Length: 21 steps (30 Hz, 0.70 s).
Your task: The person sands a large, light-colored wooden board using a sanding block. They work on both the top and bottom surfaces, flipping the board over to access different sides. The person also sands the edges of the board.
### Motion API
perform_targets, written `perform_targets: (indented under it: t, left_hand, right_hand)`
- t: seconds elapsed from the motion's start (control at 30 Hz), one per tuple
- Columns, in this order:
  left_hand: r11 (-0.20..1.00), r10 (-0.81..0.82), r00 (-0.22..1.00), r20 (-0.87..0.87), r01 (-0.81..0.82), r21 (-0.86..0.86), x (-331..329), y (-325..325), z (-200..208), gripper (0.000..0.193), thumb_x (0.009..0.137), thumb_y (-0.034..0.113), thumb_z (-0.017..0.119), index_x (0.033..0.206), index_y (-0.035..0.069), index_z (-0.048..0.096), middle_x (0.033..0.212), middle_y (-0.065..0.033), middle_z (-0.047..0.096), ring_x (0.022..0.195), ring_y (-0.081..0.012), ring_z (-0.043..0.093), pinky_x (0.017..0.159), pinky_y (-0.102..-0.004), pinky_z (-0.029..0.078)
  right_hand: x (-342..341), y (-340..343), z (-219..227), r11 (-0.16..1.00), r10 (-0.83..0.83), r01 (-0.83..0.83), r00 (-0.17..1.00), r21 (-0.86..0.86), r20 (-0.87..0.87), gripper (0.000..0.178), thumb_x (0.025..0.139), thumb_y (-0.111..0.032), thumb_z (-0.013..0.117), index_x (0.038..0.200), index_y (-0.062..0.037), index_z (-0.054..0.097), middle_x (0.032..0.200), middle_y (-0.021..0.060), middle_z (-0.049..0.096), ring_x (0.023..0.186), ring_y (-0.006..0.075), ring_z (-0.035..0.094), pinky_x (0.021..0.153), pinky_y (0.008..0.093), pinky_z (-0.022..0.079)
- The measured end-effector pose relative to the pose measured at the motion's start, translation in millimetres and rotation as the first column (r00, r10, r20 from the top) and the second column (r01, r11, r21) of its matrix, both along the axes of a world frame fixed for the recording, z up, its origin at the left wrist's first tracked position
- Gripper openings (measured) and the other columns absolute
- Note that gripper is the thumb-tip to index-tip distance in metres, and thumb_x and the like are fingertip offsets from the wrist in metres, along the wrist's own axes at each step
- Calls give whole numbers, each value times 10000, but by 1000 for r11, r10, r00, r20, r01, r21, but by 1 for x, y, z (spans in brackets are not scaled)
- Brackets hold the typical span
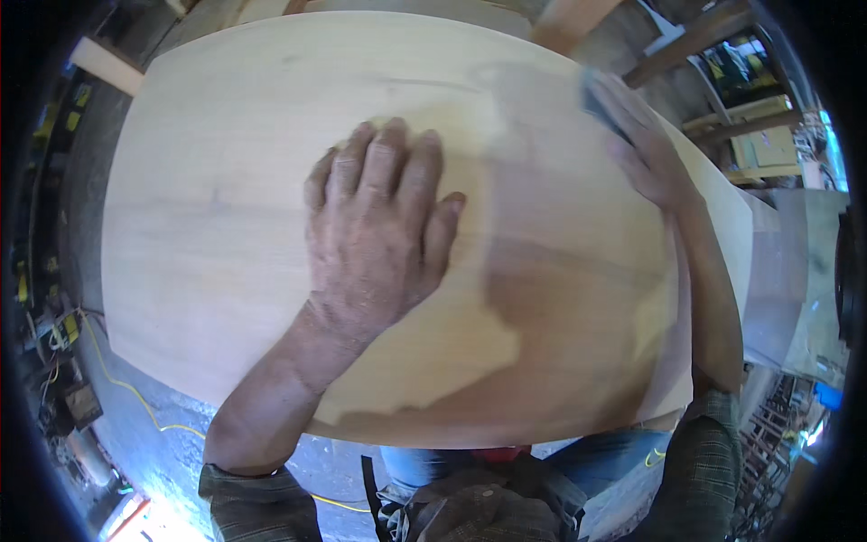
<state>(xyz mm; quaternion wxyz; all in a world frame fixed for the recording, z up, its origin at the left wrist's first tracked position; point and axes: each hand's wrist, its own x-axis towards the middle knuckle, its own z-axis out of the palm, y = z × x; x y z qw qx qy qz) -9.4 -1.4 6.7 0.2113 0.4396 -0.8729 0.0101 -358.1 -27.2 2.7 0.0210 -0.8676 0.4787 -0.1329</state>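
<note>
A large pale wooden panel (208, 208) fills the middle of the view, with faint grain and a few darker marks. My left hand (375, 217) lies palm down on it, left of centre, with fingers stretched out and the thumb apart. Near the far right edge, my right hand (646, 149) is closed over a dark, flat sanding block (596, 98) against the wood. The block is smeared by motion and mostly covered by the fingers. Shadows of my upper body and arm fall across the panel's right half.
A yellow cord (126, 384) runs over the concrete floor at the left. Wooden beams (691, 45) stand beyond the far right edge. A grey-brown board or bench (804, 271) is at the right, and cluttered shelving (59, 181) lines the left.
</note>
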Motion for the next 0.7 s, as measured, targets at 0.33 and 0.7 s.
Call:
perform_targets:
  t: [0.33, 0.7]
  left_hand:
    - [1000, 28, 1000, 12, -28, -12, -28, 2, 5, 426, 883, 297, 552, 1236, 59, 533, 1237, -186, 498, 1149, -343, 475, 951, -471, 363]
    - [989, 111, 994, 25, -108, -104, -22, 4, 0, 347, 900, 273, 544, 1167, 54, 579, 1202, -171, 544, 1102, -333, 520, 894, -458, 412]
  right_hand:
    - [94, -37, -10, 990, -137, 135, 988, 29, 71, 664, 903, -461, 505, 1422, -85, 332, 1483, 149, 295, 1393, 298, 219, 1141, 408, 163]
    - [-109, 85, 0, 906, -422, 423, 906, 18, -44, 544, 932, -306, 496, 1406, -74, 362, 1472, 132, 322, 1388, 283, 243, 1127, 386, 196]
